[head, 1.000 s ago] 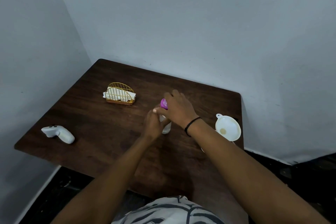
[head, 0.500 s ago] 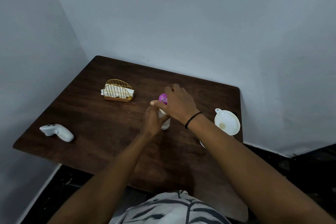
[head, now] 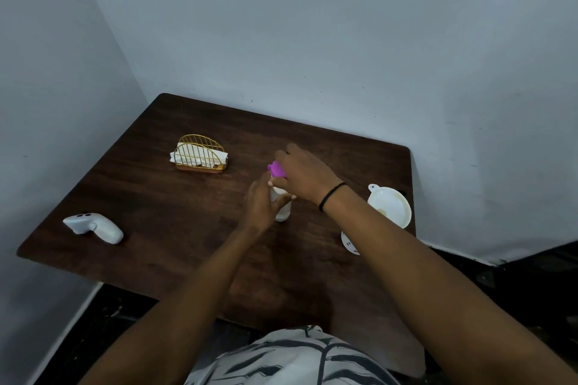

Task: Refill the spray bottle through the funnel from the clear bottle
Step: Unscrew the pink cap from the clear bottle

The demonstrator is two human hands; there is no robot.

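Left hand (head: 261, 208) grips the bottle (head: 283, 211); right hand (head: 305, 175) clamps its purple cap (head: 276, 169) — a hard twist could tip it (funnel (head: 391, 206) sits apart).

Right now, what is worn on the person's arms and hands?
Both forearms are bare, with no sleeves in view. The right hand has a thin black band around its wrist. The left hand wears nothing visible: no glove, ring or watch.
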